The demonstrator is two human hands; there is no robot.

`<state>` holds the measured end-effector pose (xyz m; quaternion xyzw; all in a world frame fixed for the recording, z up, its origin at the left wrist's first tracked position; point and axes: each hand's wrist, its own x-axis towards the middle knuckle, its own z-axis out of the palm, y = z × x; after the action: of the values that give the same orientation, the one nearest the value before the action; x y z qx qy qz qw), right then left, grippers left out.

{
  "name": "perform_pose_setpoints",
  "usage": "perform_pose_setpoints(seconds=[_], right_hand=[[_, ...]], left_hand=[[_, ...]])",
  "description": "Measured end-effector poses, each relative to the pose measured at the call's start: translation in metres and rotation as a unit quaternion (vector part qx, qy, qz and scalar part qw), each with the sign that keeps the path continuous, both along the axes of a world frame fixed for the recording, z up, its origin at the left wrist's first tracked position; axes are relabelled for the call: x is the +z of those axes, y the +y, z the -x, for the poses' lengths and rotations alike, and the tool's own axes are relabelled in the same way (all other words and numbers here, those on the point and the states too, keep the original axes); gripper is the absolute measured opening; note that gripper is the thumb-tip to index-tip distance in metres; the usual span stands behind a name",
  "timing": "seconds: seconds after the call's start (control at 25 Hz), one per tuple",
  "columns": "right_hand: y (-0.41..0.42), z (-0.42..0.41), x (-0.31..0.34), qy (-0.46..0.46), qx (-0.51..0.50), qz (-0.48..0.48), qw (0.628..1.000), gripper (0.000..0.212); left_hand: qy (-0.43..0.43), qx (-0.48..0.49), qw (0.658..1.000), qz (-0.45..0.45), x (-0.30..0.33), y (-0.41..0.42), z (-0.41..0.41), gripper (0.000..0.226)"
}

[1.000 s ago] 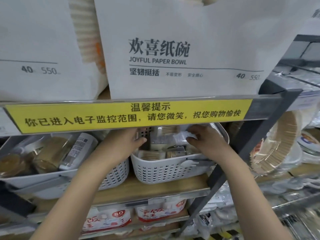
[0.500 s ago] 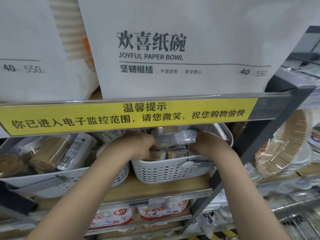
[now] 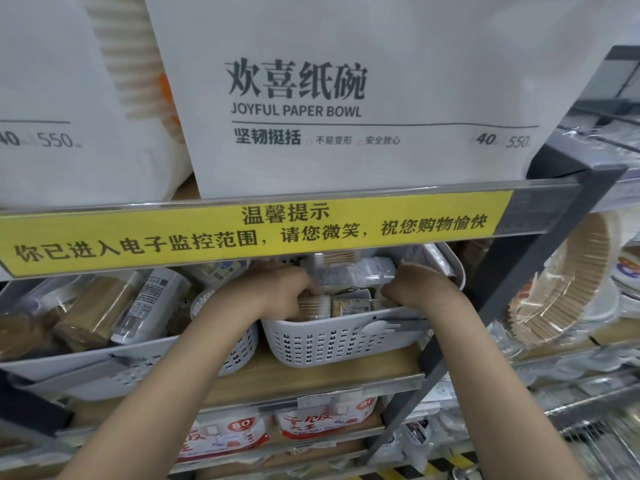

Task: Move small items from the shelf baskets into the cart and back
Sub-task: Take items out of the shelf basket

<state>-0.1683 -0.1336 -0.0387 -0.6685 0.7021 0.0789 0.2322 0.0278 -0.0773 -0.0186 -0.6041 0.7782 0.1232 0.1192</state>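
Both hands are inside the white basket [image 3: 332,341], which stands on the wooden shelf [image 3: 311,375] a little below the centre of the view. The left hand [image 3: 287,292] is at the 9 o'clock side of the basket; its fingers are curled down and pinch a small pack of sticks [image 3: 313,303] at the near left corner. The right hand [image 3: 412,289] is at the 3 o'clock side, with the wrist bent and the fingers turned down into the basket. The fingertips are hidden behind the hand, so I cannot tell if they hold something.

The basket is full of small packs [image 3: 353,271], some clear and some with labels. A white fork [image 3: 377,329] lies on its front rim, just under the right wrist.

At 9 o'clock from the basket a second basket [image 3: 239,355] touches it, partly covered by the left arm. Further to 9 o'clock a grey tray [image 3: 62,362] holds stick bundles [image 3: 97,310]. At 12 o'clock the yellow sign [image 3: 256,233] runs along the upper shelf edge, and above it stands the paper bowl bag [image 3: 346,98]. At 3 o'clock, behind the dark post [image 3: 519,278], paper liners [image 3: 568,282] lean in plastic.
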Motion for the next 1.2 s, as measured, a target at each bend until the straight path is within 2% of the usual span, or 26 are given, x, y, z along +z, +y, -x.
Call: perform_pose_setpoints(seconds=[0.12,0.32,0.48,0.68,0.92,1.04,1.2], right_hand=[[0.005,0.002,0.002,-0.023,-0.013,0.053,0.998,0.010],[0.012,0.005,0.002,-0.058,-0.006,0.167,0.984,0.023],[0.010,0.007,0.000,-0.080,0.005,0.189,0.979,0.032],[0.005,0.008,-0.006,-0.075,0.026,0.174,0.981,0.021],[0.007,0.008,-0.004,-0.073,0.040,0.187,0.979,0.021],[0.007,0.007,-0.004,-0.075,0.032,0.207,0.975,0.024],[0.008,0.006,-0.005,-0.097,0.001,0.247,0.964,0.029]], left_hand=[[0.017,0.006,1.000,0.005,-0.002,-0.002,-0.002,0.046],[0.020,0.007,1.000,0.004,-0.005,-0.004,-0.002,0.042],[0.029,0.015,0.999,0.007,-0.007,-0.006,-0.004,0.043],[0.056,0.002,0.997,0.048,-0.005,-0.004,-0.006,0.068],[0.021,0.025,0.999,-0.009,-0.003,-0.007,0.003,0.060],[0.062,0.038,0.996,-0.049,0.000,-0.008,0.008,0.052],[0.176,0.033,0.984,-0.007,0.004,-0.012,0.019,0.050]])
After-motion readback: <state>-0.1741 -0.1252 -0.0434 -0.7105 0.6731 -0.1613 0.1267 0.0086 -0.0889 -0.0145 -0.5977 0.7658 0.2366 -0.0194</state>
